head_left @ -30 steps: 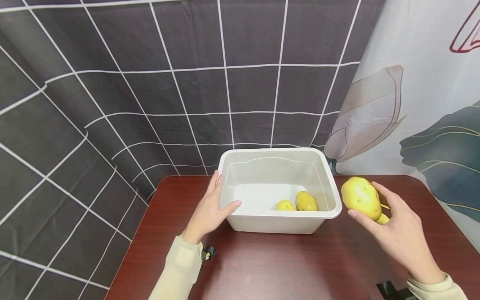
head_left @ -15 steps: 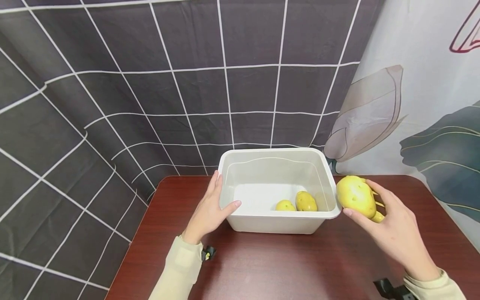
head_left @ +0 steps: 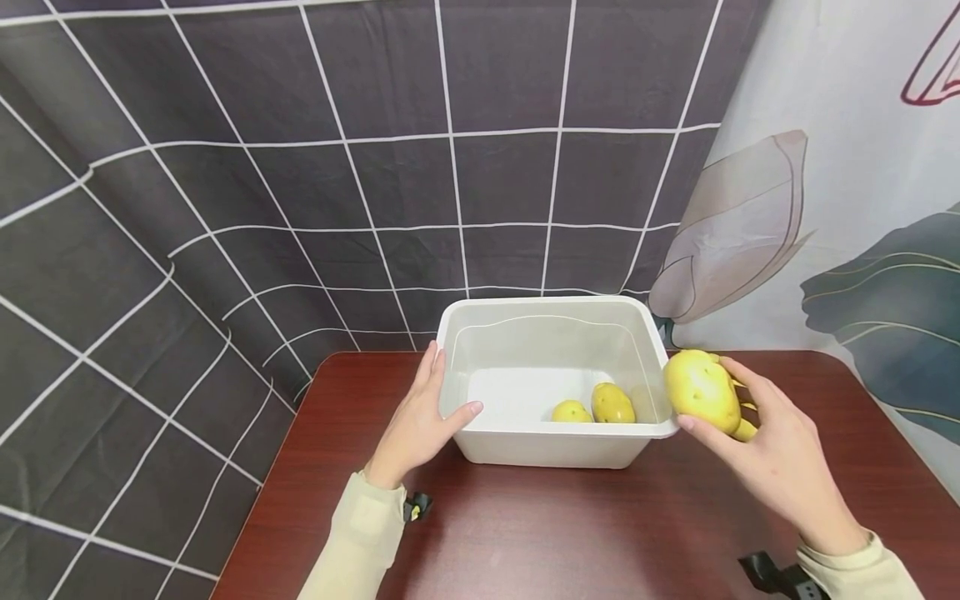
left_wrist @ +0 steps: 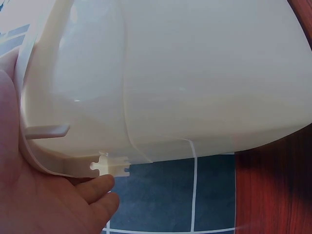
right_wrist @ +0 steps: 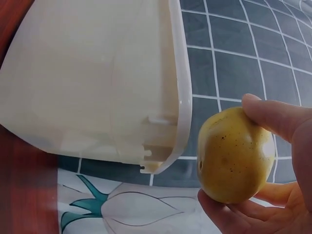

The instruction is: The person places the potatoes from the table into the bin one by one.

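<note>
A white plastic tub [head_left: 551, 450] stands on the table with two yellow potatoes inside, one potato [head_left: 612, 403] beside a second potato [head_left: 572, 411] near its front right. My left hand [head_left: 416, 425] rests against the tub's left front corner, fingers fairly straight along the side and thumb at the front rim; in the left wrist view its fingertips show below the rim. My right hand [head_left: 780, 454] grips a larger yellow potato [head_left: 701, 390] between thumb and fingers, just outside the tub's right rim. The right wrist view shows that potato [right_wrist: 235, 156] speckled, apart from the tub.
The reddish-brown wooden table [head_left: 525, 533] extends in front of the tub and to both sides. Behind it hangs a dark cloth [head_left: 502, 183] with a white grid, and a pale patterned cloth [head_left: 847, 167] hangs at the right.
My right hand has moved left with the potato, from beside the tub to close by its right rim. My left hand, the tub and the potatoes inside stay put.
</note>
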Demonstrator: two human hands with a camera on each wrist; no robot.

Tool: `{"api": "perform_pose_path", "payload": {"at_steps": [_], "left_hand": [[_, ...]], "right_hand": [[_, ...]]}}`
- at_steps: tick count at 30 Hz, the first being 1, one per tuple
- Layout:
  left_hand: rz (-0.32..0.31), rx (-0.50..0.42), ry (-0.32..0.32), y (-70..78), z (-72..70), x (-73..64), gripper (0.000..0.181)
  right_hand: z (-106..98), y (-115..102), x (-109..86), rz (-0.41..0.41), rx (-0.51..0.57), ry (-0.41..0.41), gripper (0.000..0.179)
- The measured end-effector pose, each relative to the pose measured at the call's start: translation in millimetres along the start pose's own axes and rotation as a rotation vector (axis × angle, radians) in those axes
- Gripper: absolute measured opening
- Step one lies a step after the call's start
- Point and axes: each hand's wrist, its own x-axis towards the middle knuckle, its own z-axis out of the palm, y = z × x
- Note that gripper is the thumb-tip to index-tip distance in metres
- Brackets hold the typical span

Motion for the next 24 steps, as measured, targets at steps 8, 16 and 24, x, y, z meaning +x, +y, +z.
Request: {"api": "perform_pose_path", "payload": {"at_steps": [8,16,24], "left_hand": [[-0.003,0.001,-0.002,0.8,-0.3,-0.2,0.099],[0.002,0.006,0.001,0.3,-0.3,-0.3,0.099],[0.004,0.003,0.003,-0.2,0.1,-0.3,0.099]], "right_hand": [[4,-2,1.8,-0.022,0.015,-0.005,0.082],[9,-5,3.1,-0.025,0.04,-0.008,0.079],[14,-9,3.3,-0.046,0.054,-0.031,0.08]]}}
